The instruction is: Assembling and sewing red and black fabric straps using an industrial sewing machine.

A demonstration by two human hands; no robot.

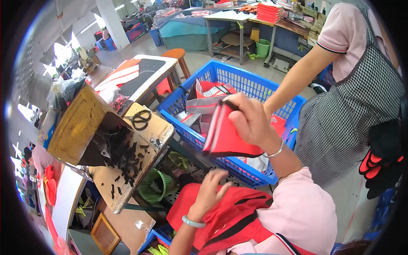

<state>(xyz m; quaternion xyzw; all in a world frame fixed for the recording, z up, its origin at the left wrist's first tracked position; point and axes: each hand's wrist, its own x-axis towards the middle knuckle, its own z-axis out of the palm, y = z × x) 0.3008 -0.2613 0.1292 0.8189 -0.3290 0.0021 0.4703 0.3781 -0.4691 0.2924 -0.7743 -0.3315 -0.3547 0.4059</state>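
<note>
Raised over the blue plastic basket [250,78], my right hand [250,121] is closed on red fabric pieces [236,136] with dark edging, folded or stacked together. Inside the basket lie more red and grey fabric pieces [204,104] with pale stripes. My left hand [210,191] hangs lower, near the front side of the basket. It holds nothing, and its fingers are apart above the red apron [229,204] on my lap. From the right, a co-worker's forearm [297,76] reaches toward the basket; that person's hand is hidden behind mine.
At left stands a work table [159,136] with black scissors [139,120], black scraps [127,155] and a worn yellow machine housing [80,123]. A green basket [156,187] sits below. The co-worker in a checked apron [340,114] stands close at right. Behind is a wooden stool [174,54].
</note>
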